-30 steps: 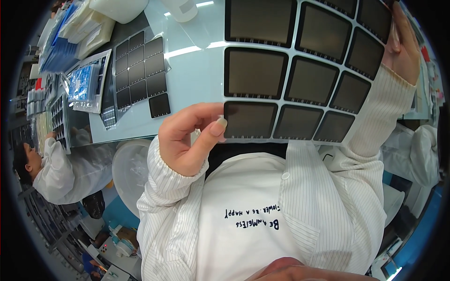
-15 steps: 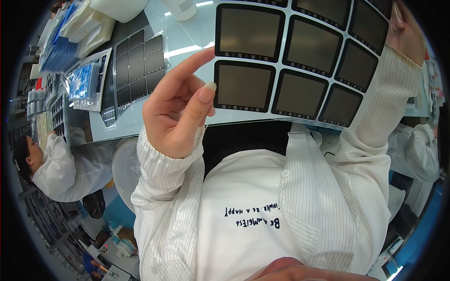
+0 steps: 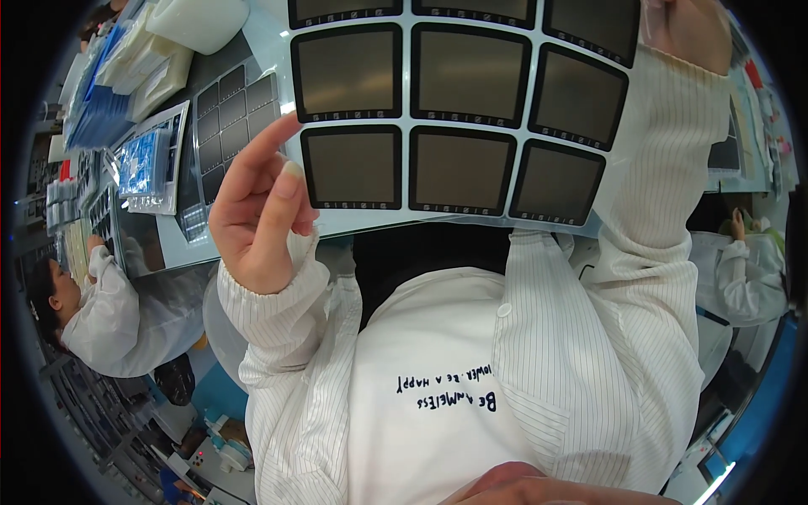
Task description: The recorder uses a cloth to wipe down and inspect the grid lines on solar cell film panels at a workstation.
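Raised in front of me is a thin sheet (image 3: pixel 470 76) bearing rows of dark rounded rectangular panels, each with a black border and small marks along its lower edge. Its upper part runs out of the picture. My left hand (image 3: pixel 263 210) pinches the sheet's left edge between thumb and forefinger, the other fingers curled in. At the upper right my right hand (image 3: pixel 694 35) is closed at the sheet's right side; most of its fingers are cut off or hidden, but it appears to grip that edge.
On the table (image 3: pixel 290 231) to the left lies a similar panelled sheet (image 3: pixel 227 126). Beside it are a blue packet (image 3: pixel 145 164), stacked pale and blue sheets (image 3: pixel 126 76) and a white tub (image 3: pixel 198 21). A co-worker (image 3: pixel 101 311) sits at far left, another (image 3: pixel 749 269) at far right.
The panelled sheet has shifted left, and both my hands have moved left with it. My left hand keeps its pinch. The co-worker at far right shows more now.
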`<state>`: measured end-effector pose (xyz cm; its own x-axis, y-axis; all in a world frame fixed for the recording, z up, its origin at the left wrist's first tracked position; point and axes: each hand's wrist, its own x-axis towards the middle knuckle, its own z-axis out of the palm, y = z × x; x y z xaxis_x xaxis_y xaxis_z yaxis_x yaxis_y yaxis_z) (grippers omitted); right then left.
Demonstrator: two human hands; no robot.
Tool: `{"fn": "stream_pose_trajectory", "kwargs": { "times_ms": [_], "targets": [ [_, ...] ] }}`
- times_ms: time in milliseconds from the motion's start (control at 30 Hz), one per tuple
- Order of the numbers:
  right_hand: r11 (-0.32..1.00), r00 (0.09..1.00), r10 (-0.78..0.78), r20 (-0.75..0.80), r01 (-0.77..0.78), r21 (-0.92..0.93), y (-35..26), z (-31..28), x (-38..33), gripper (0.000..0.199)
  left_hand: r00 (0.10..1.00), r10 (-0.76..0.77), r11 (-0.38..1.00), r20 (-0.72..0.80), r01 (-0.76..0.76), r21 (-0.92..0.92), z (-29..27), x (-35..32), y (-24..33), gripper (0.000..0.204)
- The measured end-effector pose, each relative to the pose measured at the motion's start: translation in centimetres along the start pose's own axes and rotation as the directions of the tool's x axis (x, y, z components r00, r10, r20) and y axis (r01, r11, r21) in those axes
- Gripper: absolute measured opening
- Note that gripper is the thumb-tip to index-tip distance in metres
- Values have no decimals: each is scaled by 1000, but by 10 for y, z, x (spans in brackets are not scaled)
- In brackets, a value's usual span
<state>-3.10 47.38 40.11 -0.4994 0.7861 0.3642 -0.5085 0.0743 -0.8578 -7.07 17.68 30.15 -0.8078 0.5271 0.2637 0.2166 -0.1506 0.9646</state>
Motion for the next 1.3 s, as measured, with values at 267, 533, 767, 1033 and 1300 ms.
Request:
{"fn": "stream_pose_trajectory", "kwargs": {
  "times_ms": [267,533,767,1033,1300],
  "targets": [
    [981,921,193,337,-181,-67,51,-34,18,16,954,-299,954,9,299,-5,-5,-7,-15,16],
    [851,798,519,306,-449,-273,118,-62,9,18,826,-534,840,182,543,-2,-15,-19,-39,19],
    [798,741,599,303,-522,-301,132,-75,3,17,792,-567,814,226,580,8,-17,-24,-47,28],
    [794,743,606,286,-540,-280,134,-75,-3,16,792,-573,813,209,582,22,-21,-27,-49,29],
    [799,758,599,258,-545,-253,130,-68,-6,19,810,-547,827,213,561,-9,-23,-26,-48,27]
  ]
}}
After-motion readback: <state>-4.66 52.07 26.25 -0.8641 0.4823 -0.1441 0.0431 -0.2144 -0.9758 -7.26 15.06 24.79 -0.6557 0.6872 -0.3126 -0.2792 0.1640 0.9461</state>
